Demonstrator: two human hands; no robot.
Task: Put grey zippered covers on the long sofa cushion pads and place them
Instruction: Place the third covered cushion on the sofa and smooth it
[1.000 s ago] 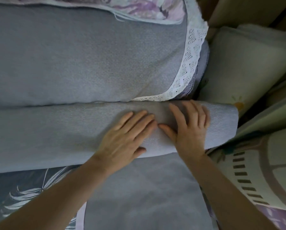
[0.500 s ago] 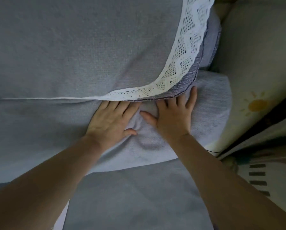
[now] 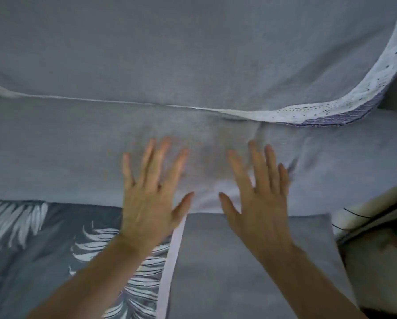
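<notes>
A long cushion pad in a grey cover lies across the middle of the view, running left to right. My left hand is spread flat over its front edge, fingers straight and apart. Beside it, my right hand is spread the same way, with a few creases in the cover just past its fingers. Neither hand holds anything. Whether the palms touch the cover is hard to tell through the blur. A second grey cushion with a white lace trim sits directly behind the long one.
A dark fabric with white feather print lies at the lower left. A plain grey fabric lies under my right forearm. Cream padded pieces stand at the right edge.
Both hands have pulled back from under the lace trim toward the front edge of the long cushion, and the fingers have spread wide apart. The camera has shifted closer and lower.
</notes>
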